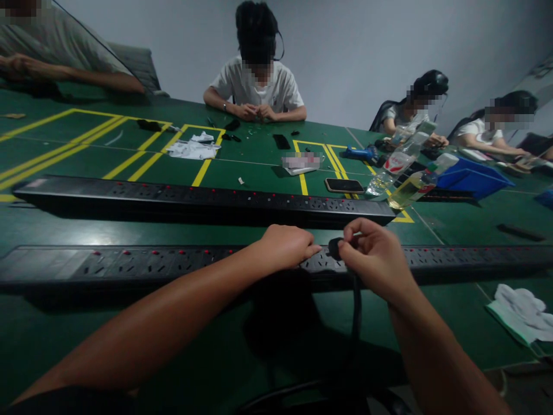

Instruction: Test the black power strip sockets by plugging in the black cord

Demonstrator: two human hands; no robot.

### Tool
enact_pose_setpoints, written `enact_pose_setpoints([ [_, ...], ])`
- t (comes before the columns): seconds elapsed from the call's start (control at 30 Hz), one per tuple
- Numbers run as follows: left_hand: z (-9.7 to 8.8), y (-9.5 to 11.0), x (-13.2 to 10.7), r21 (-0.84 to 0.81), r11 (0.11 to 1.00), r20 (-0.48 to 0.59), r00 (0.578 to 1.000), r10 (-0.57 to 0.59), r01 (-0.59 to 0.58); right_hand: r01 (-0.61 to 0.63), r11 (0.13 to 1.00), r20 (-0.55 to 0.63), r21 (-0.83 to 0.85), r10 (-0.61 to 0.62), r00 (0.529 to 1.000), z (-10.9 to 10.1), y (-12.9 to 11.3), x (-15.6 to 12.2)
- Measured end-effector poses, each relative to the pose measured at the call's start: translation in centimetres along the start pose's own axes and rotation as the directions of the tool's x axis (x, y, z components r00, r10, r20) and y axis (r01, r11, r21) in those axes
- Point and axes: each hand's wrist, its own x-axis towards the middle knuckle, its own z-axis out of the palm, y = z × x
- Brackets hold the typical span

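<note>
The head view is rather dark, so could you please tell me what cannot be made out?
In the head view:
Near power strip: right end cut off by the right edge; some sockets behind the left hand.
Plug: pins too small, grip side covered by the right hand.
Cable: lower end lost in shadow.

The head view looks forward and down from close behind the left hand (287, 245) and right hand (377, 258), across the table (259, 157) to the wall (185, 46).
</note>
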Motion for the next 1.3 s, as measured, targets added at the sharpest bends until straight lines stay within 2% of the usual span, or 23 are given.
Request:
enact_pose_setpoints([
  [0.07, -0.1, 0.0, -0.1, -0.003, 1.0, -0.006, 1.0, -0.007, 0.007, 0.004, 0.998, 0.023, 0.068, -0.006, 1.0, -0.3, -0.6, 0.2],
  [0.13, -0.1, -0.2, -0.3, -0.009, 1.0, 0.005, 1.0, -0.004, 0.005, -0.035, 0.995, 0.121, 0.09, 0.024, 0.992, -0.1, -0.6, 0.3],
  [0.2, -0.2, -0.6, -0.4, -0.005, 1.0, 0.009, 1.0, -0.01, 0.01, -0.067, 0.995, 0.2, 0.079, 0.05, 0.979, 0.6, -0.3, 0.2],
  [0.27, -0.4, -1.0, -0.4, 0.03, 0.998, -0.015, 0.998, -0.054, 0.055, -0.051, 0.998, 0.228, 0.036, 0.042, 0.973, 1.6, 0.2, 0.0],
  [0.37, -0.6, -1.6, -0.3, 0.096, 0.983, -0.069, 0.987, -0.148, 0.155, 0.02, 0.996, 0.22, -0.092, 0.001, 0.976, 2.9, 0.6, -0.2],
  [0.43, -0.7, -1.8, -0.2, 0.114, 0.977, -0.082, 0.981, -0.173, 0.182, 0.056, 0.982, 0.188, -0.181, -0.021, 0.982, 3.4, 0.7, -0.2],
  [0.63, -0.4, -1.9, -0.4, 0.096, 0.985, -0.076, 0.987, -0.139, 0.146, 0.13, 0.926, 0.184, -0.355, -0.067, 0.981, 3.6, -0.2, 0.4],
  [0.8, -0.4, -1.9, -0.6, 0.075, 0.99, -0.081, 0.99, -0.117, 0.123, 0.175, 0.885, 0.213, -0.432, -0.088, 0.973, 4.2, -1.1, 0.7],
  [0.97, -0.5, -1.7, -0.5, 0.069, 0.99, -0.071, 0.99, -0.121, 0.126, 0.182, 0.828, 0.177, -0.53, -0.101, 0.979, 4.7, -1.0, 0.4],
  [1.3, -0.5, -1.6, -0.6, 0.04, 0.994, -0.013, 0.995, -0.102, 0.103, 0.181, 0.828, 0.173, -0.531, -0.103, 0.98, 4.9, -0.6, -0.3],
])
